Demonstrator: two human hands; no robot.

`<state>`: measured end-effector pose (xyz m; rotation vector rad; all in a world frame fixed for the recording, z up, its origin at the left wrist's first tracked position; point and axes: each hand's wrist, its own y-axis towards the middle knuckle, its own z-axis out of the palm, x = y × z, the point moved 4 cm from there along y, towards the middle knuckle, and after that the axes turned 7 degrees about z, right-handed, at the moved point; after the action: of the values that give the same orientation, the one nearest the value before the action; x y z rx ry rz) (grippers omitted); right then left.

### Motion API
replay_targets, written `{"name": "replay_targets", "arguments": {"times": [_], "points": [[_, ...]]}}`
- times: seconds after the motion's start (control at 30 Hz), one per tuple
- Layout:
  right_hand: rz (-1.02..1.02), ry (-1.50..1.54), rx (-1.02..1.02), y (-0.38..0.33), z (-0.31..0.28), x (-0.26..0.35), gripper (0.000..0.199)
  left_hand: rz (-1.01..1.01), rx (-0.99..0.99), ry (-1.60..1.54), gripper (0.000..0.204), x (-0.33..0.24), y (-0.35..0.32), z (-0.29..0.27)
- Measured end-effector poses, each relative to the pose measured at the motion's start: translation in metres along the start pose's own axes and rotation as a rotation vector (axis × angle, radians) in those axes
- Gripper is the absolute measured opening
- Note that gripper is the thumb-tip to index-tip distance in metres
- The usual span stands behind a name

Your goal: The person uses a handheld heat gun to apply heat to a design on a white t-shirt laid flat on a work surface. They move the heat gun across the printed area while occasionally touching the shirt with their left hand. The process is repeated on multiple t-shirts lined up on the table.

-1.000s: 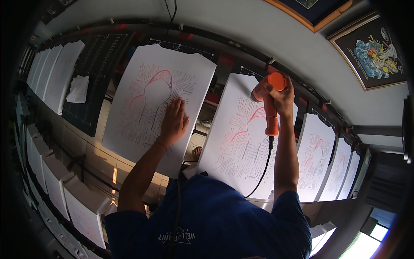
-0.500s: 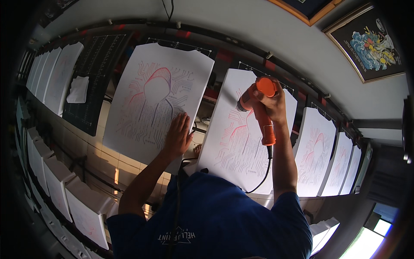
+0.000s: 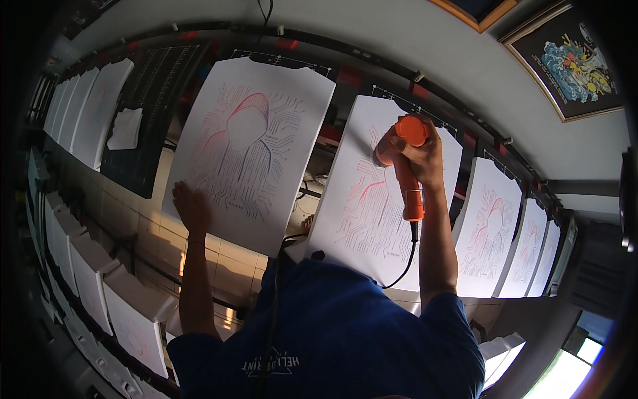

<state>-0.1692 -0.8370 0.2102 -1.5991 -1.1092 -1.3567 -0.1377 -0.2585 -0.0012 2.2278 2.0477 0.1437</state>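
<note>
My right hand [image 3: 420, 156] is wrapped round an orange heat gun [image 3: 411, 176], its nozzle turned to the left and down over a white printed cloth panel [image 3: 332, 213]. This panel lies on a dark board and carries a red and blue line print of a hooded figure; the gun and hand cover part of it. My left hand [image 3: 193, 206] is open at the lower left edge of a second white printed panel [image 3: 279, 86], slightly blurred, and I cannot tell whether it touches the cloth. A black cord [image 3: 407, 263] hangs from the gun.
More printed panels [image 3: 488, 233] line the rack to the right, and others [image 3: 100, 120] to the left. A folded white cloth [image 3: 125, 129] lies on a dark board [image 3: 149, 100]. Behind my left arm stands another row of white panels [image 3: 136, 322]. Framed pictures [image 3: 571, 63] hang on the wall.
My left hand has moved left, from the right side of the second panel to its lower left edge. My right hand keeps the heat gun over the same panel, nearly unmoved.
</note>
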Motion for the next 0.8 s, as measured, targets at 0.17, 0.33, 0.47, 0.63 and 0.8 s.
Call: {"name": "replay_targets", "arguments": {"times": [0.17,0.33,0.47,0.63,0.8], "points": [[-0.05,0.034,0.107,0.0,0.022,-0.007,0.064,-0.085,0.016,0.075,0.063,0.004,-0.001,0.007],[0.003,0.042,0.146,-0.009,0.028,-0.005,0.065,-0.079,0.031,0.079,0.065,-0.033,-0.015,0.0],[-0.046,0.008,0.155,-0.017,0.022,-0.001,0.064,-0.064,0.061,0.033,0.066,-0.061,-0.024,-0.01],[-0.082,-0.047,0.089,-0.028,-0.002,-0.005,0.062,-0.028,0.025,-0.056,0.066,-0.088,-0.042,-0.014],[-0.076,0.045,0.039,-0.034,-0.018,0.001,0.062,0.017,-0.018,-0.101,0.068,-0.101,-0.058,-0.014]]}}
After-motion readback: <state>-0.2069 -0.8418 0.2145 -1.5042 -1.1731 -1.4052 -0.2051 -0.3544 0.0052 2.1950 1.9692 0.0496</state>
